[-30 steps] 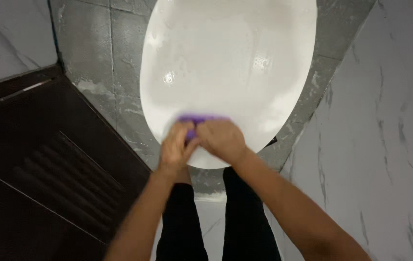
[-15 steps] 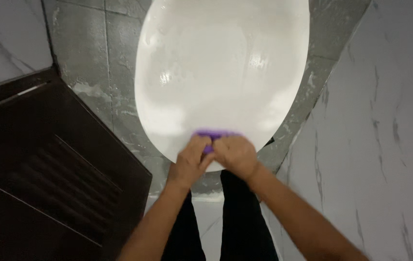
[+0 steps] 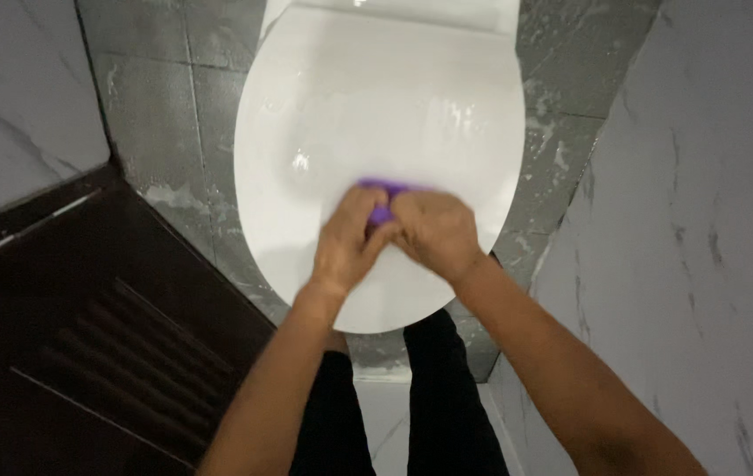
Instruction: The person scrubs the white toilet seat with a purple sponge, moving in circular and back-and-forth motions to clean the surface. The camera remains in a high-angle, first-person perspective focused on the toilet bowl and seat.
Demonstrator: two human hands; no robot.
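Both hands, left (image 3: 347, 249) and right (image 3: 433, 231), have slid up the wet toilet lid (image 3: 376, 115), grips pressed together on a purple cloth (image 3: 382, 201).

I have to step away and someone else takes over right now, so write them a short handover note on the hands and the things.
Left hand and right hand: side by side, both pressed on a purple cloth that is mostly hidden under them.
Cloth: on the closed white toilet lid, near its front half.
Done: lid surface shows wet streaks and shine.
Left: cannot tell how much of the lid is wiped; the grey floor tiles beside it look stained.
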